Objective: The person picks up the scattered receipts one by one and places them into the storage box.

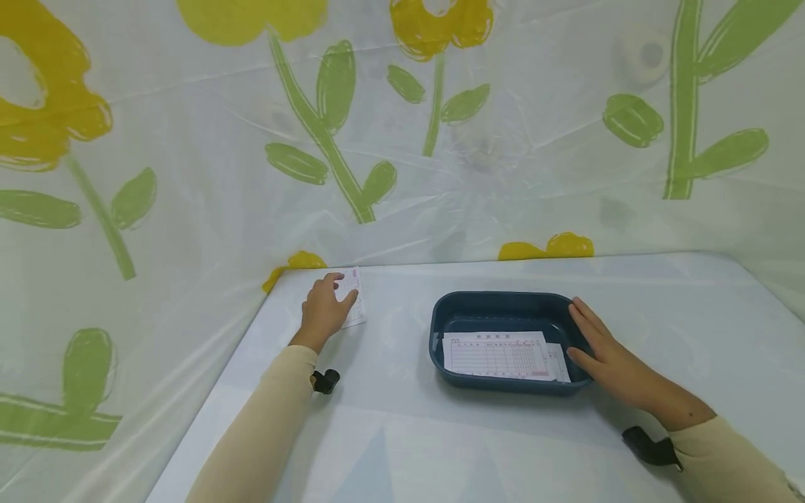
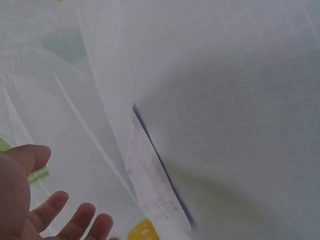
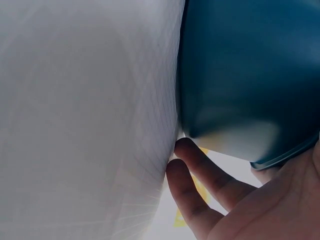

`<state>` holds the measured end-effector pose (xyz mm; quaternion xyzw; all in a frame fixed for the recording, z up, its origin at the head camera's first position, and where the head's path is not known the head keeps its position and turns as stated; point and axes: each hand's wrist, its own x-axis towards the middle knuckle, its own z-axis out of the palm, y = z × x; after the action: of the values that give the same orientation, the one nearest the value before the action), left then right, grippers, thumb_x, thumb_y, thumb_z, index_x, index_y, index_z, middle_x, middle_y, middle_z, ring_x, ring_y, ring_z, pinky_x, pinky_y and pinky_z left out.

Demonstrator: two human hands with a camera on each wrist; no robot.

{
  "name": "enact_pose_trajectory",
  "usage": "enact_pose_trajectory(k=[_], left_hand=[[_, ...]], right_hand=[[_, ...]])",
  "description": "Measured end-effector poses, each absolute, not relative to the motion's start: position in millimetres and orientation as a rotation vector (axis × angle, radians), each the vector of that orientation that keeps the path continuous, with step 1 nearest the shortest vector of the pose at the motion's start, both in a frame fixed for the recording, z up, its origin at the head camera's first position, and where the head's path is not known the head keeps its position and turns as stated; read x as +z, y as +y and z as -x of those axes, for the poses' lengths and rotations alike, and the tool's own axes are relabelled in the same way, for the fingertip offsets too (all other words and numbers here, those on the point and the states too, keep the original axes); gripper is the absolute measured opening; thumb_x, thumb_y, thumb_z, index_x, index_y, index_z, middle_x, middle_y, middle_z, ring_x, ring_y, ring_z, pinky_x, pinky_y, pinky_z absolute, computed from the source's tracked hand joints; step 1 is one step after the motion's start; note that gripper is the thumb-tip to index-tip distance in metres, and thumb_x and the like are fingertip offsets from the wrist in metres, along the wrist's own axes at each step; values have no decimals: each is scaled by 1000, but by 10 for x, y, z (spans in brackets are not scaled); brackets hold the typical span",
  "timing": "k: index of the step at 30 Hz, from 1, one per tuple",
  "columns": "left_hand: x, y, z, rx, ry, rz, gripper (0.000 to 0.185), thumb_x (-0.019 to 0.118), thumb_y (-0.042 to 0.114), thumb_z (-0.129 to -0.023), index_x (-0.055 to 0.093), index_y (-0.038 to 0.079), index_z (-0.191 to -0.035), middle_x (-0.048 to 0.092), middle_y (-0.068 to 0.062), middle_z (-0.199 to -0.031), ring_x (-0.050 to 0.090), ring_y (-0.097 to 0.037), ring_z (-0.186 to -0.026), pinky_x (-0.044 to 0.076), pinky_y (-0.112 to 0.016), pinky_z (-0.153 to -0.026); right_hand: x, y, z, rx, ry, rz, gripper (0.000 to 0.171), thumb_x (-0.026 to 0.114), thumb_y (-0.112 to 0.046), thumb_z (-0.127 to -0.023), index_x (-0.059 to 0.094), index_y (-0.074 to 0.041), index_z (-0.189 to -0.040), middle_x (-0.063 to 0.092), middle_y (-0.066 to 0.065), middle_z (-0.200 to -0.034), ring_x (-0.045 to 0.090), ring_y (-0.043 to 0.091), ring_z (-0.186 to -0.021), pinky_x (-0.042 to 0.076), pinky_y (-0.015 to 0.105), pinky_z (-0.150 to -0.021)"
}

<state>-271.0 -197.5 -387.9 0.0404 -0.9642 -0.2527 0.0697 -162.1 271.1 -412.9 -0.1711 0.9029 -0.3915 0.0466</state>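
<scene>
Currently: gathering slips into tray | left hand rests with relaxed, loosely spread fingers on small receipt at the table's far-left edge | right hand, fingers straight together, steadies blue tray holding printed form | next likely: pinch and lift receipt

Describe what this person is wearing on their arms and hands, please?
Both arms wear long cream sleeves reaching the wrists. The left hand and right hand are bare, with no gloves or rings visible. A small black device sits under each wrist, the left wrist device and the right wrist device.
</scene>
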Motion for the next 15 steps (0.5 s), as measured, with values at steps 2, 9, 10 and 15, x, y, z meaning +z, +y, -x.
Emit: enact_pose_trajectory(k=[2, 9, 10, 15], left_hand=[[-3919, -2029, 2713, -760, -2928, -150, 58, 58, 38, -99, 43, 8, -147, 53, -20, -137, 50, -39, -126, 37, -59, -103], [-4019, -2168, 2727, -714, -3058, -279, 75, 58, 47, -96, 32, 4, -152, 44, -27, -145, 44, -45, -132, 33, -64, -107], [-4033, -2187, 2728, -701, -3085, -297, 79, 57, 49, -96, 29, 3, -153, 42, -28, -146, 43, -46, -132, 33, -64, -108], [-4071, -2257, 2699, -669, -3191, -344, 89, 56, 55, -94, 23, -2, -154, 38, -32, -148, 41, -47, -130, 32, -65, -108]], right_hand=[[-4134, 2714, 1620, -1191, 2757, 518, 77, 48, -20, -104, -3, -4, -160, -12, 19, -167, -7, 48, -152, 8, 75, -112], [-4147, 2723, 1605, -1204, 2748, 522, 77, 49, -22, -105, -2, -5, -160, -13, 18, -167, -6, 48, -152, 8, 76, -111], [-4145, 2724, 1602, -1203, 2746, 524, 78, 49, -22, -105, -3, -5, -160, -13, 17, -167, -7, 48, -152, 9, 76, -111], [-4129, 2719, 1597, -1196, 2749, 515, 77, 48, -23, -105, -4, -6, -160, -13, 16, -168, -8, 47, -152, 9, 76, -111]])
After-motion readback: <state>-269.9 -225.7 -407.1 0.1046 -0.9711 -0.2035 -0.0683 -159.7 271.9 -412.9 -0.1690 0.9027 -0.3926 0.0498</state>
